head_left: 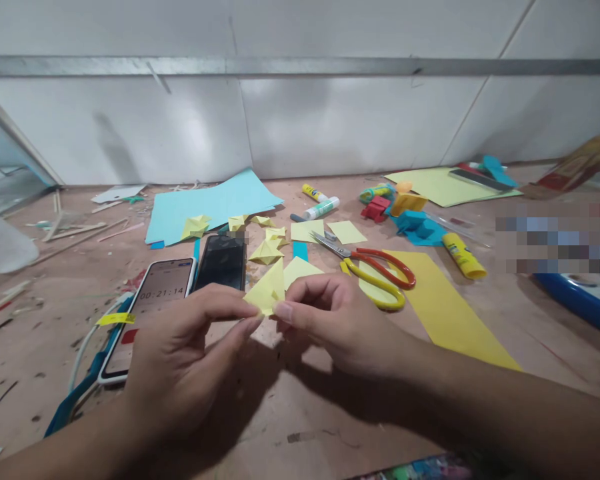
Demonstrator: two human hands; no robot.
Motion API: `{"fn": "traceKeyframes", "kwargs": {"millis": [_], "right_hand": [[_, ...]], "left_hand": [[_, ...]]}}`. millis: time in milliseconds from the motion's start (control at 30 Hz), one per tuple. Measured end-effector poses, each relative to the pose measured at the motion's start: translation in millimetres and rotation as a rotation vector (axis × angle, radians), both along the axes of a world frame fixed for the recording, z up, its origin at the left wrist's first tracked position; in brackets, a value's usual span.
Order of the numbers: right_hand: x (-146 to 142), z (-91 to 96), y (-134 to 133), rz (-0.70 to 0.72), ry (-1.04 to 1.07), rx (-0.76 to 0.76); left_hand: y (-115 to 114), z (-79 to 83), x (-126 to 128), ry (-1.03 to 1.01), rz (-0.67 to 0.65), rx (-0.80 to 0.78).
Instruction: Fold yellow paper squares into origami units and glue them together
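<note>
A small piece of folded yellow paper (266,288) is held up between my two hands, just above the table. My left hand (190,347) pinches its lower left corner between thumb and forefinger. On the other side, the thumb and fingers of my right hand (330,320) are closed on its lower right edge. Beyond it lie several folded yellow paper pieces (267,252). Flat yellow squares (307,231) rest behind my right hand, close to scissors (353,255) with red and yellow handles.
Left are a phone with a running timer (163,287) and a dark phone (223,262). Blue sheets (205,203) lie at the back. Glue sticks (323,208), folded coloured paper shapes (413,223), a yellow glue tube (464,256) and yellow paper (445,310) are rightward. A tiled wall (330,127) stands behind.
</note>
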State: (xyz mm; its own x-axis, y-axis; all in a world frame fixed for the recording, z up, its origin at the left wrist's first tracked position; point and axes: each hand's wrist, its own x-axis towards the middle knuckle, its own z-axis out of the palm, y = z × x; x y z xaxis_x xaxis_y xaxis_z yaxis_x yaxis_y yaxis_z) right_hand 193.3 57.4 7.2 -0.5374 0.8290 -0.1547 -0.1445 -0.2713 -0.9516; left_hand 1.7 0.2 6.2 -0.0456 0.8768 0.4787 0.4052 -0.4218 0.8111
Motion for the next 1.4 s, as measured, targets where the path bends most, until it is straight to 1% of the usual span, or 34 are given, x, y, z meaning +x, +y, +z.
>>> {"fn": "traceKeyframes", "kwargs": {"millis": [33, 100, 200, 267, 333, 367, 433, 533, 600, 667, 767, 833, 900, 967, 1033, 1100, 1200, 1333, 1400], "right_hand": [[-0.3, 1.3, -0.6, 0.006, -0.009, 0.023], [-0.9, 3.4, -2.3, -0.024, -0.014, 0.12], [-1.8, 4.5, -5.3, -0.154, -0.008, 0.35], [-2.0, 3.9, -6.8, -0.21, -0.067, 0.515], [-1.8, 3.0, -7.1, -0.219, -0.156, 0.654], [-1.7, 2.7, -6.9, -0.218, -0.187, 0.699], [-1.5, 2.7, -6.6, -0.215, -0.209, 0.745], [-1.5, 4.6, -7.6, -0.219, -0.226, 0.742], [-1.7, 6.3, -9.4, -0.217, -0.236, 0.685], [-1.9, 7.6, -11.0, -0.209, -0.219, 0.568], [-2.5, 7.6, -11.7, -0.171, -0.145, 0.352], [-3.5, 6.9, -11.1, -0.156, -0.101, 0.26], [-5.0, 6.6, -10.3, -0.135, -0.081, 0.212], [-6.7, 7.3, -9.4, -0.14, -0.085, 0.212], [-8.0, 8.9, -8.3, -0.175, -0.069, 0.239], [-8.1, 10.5, -6.8, -0.2, -0.013, 0.241], [-6.2, 11.0, -5.1, -0.19, 0.049, 0.23], [-4.8, 8.0, -6.8, -0.205, -0.02, 0.372], [-5.8, 6.2, -8.6, -0.216, -0.039, 0.414]], "left_hand": [[-0.2, 0.6, 0.5, -0.027, 0.005, -0.039], [-0.3, 2.3, 1.7, -0.116, 0.016, -0.133], [0.5, 3.5, 3.0, -0.26, 0.017, -0.258], [1.2, 2.7, 3.3, -0.346, 0.015, -0.326], [2.0, 1.4, 3.4, -0.406, 0.005, -0.37], [2.4, 0.9, 3.3, -0.427, 0.003, -0.376], [2.9, 0.6, 3.1, -0.441, -0.01, -0.365], [2.9, 0.8, 2.9, -0.43, -0.035, -0.351], [2.4, 0.6, 3.3, -0.435, -0.034, -0.366], [1.9, 0.3, 3.9, -0.44, -0.021, -0.368], [2.1, 0.2, 4.5, -0.421, 0.016, -0.357], [2.7, 0.4, 4.3, -0.415, 0.025, -0.367], [3.3, 0.1, 4.1, -0.437, 0.023, -0.388], [3.6, -0.4, 4.3, -0.464, 0.008, -0.405], [3.6, -0.9, 4.9, -0.489, 0.006, -0.411], [3.4, -0.7, 5.8, -0.506, 0.014, -0.422], [2.9, 0.6, 6.6, -0.502, 0.028, -0.443], [2.8, 1.3, 6.6, -0.502, 0.036, -0.438], [3.0, 0.5, 6.3, -0.484, 0.037, -0.427]]}}
